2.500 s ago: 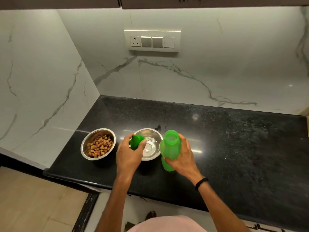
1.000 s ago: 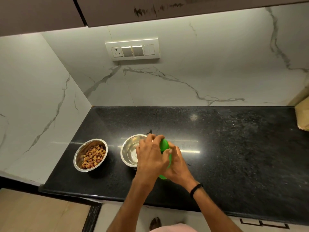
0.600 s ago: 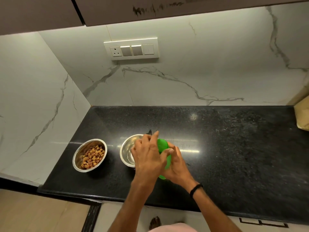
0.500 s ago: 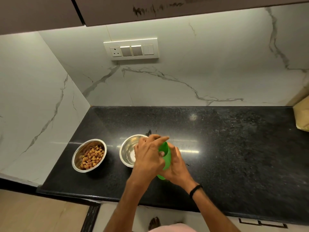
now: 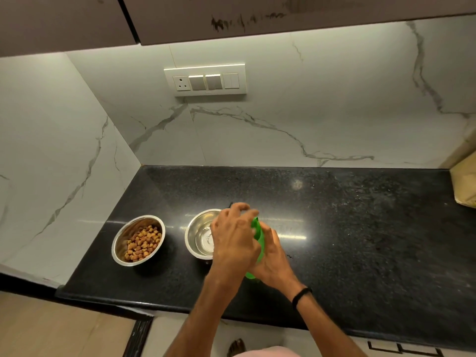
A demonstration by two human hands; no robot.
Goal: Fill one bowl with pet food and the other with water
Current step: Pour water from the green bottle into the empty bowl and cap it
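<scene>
- On the black speckled stone counter [image 5: 334, 228] both bowls stand, to the left of the hands.
- The round steel bowl with brown kibble [image 5: 139, 240]: the food part looks done.
- The second round steel bowl [image 5: 198, 235] seems to hold clear water (level unclear).
- The green plastic bottle [image 5: 259, 243] is just beside it; the right hand [image 5: 273, 264] grips its body, and the left hand [image 5: 231, 240] curls its fingers over the top. Probably only the closing is left.
- No writing can be read.

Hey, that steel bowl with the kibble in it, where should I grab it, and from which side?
Pinch the kibble bowl by its rim, thumb outside and fingers inside the wall, coming down from its left. That side is free; the water bowl and green bottle crowd the right. It stands upright and open, so lift it level.
</scene>
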